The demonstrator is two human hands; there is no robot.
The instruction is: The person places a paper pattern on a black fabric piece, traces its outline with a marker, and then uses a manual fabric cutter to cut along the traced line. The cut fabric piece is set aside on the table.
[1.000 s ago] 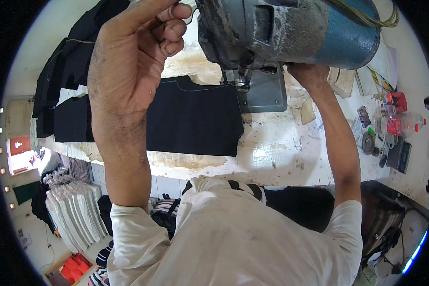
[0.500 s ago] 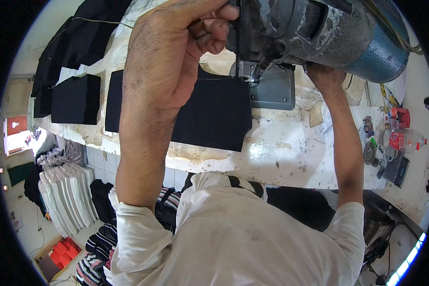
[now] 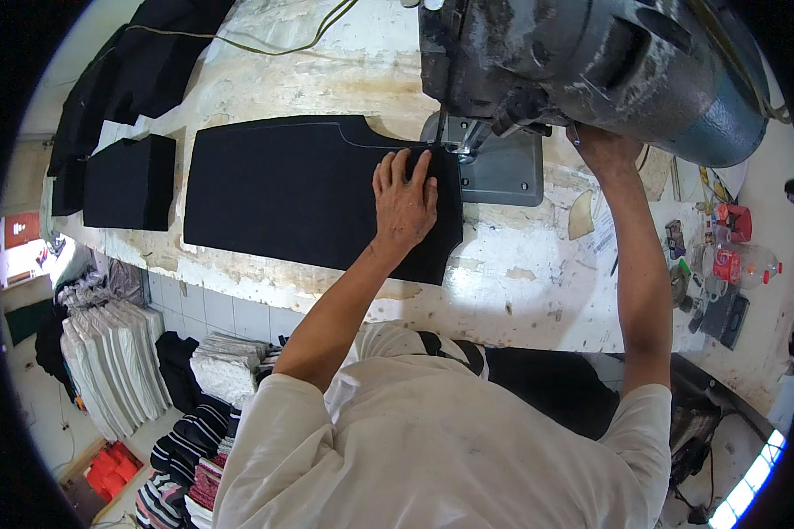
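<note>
A cloth cutting machine (image 3: 538,75) with a scuffed grey and blue motor stands on the table, its grey base plate (image 3: 507,172) below. My right hand (image 3: 610,152) is closed at the machine's handle under the motor; its fingers are partly hidden. A thick block of black fabric (image 3: 282,189) lies left of the base plate, one corner against the blade. Along its far edge runs a pale marked line, curving at a notch. My left hand (image 3: 403,198) rests on the block near the blade, fingers spread and holding nothing.
Smaller black fabric blocks (image 3: 128,183) lie at the table's left. A cord (image 3: 273,51) crosses the far side. At the right are a plastic bottle (image 3: 745,264), a dark box (image 3: 725,319) and paper scraps. Bundles of white cloth (image 3: 115,370) stand below at left.
My left hand has come down from high beside the machine onto the black fabric near the blade. The cord shows more fully now. My right hand stays at the machine.
</note>
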